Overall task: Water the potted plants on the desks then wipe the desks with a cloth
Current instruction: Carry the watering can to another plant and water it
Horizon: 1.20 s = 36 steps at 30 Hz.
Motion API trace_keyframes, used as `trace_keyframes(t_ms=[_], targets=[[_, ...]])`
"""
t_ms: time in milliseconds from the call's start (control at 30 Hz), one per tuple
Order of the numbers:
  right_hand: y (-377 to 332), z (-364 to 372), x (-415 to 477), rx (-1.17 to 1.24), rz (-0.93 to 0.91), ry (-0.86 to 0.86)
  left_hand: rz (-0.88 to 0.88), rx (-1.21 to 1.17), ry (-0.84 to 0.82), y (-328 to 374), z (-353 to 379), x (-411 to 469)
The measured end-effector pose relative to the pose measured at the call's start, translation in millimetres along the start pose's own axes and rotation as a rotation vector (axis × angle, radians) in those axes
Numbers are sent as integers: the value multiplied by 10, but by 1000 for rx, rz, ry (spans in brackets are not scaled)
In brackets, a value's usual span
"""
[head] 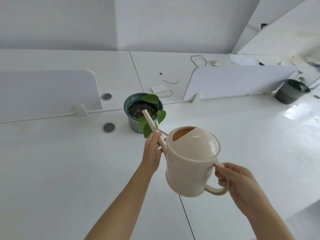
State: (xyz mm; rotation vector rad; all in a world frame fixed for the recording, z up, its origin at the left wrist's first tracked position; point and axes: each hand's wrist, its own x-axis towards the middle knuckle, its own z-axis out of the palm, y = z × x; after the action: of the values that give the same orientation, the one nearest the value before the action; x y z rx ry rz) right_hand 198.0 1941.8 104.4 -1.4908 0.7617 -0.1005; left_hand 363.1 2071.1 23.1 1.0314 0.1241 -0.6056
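A cream watering can (190, 163) is held tilted above the white desk (69, 170). Its long spout reaches up and left, and the tip hangs over the dark soil of a green pot (131, 122) with a few green leaves. My right hand (233, 179) grips the can's loop handle at the lower right. My left hand (153, 149) holds the spout near its base, fingers curled round it. A second plant in a dark grey pot (289, 91) stands far right on the desk. No cloth is in view.
White divider panels stand at the left (46, 94) and at the right (239, 82). Two round grey cable grommets (108, 127) sit left of the green pot. Black cords and small paper scraps (158, 88) lie on the far desk.
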Motion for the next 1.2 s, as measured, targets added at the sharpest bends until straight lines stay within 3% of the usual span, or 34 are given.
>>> trace_keyframes(t_ms=[567, 1200], targets=[[-255, -125, 5, -61, -110, 56, -40, -77, -64, -20, 354, 192], [-207, 56, 151, -86, -71, -1, 24, -48, -39, -28, 55, 319]])
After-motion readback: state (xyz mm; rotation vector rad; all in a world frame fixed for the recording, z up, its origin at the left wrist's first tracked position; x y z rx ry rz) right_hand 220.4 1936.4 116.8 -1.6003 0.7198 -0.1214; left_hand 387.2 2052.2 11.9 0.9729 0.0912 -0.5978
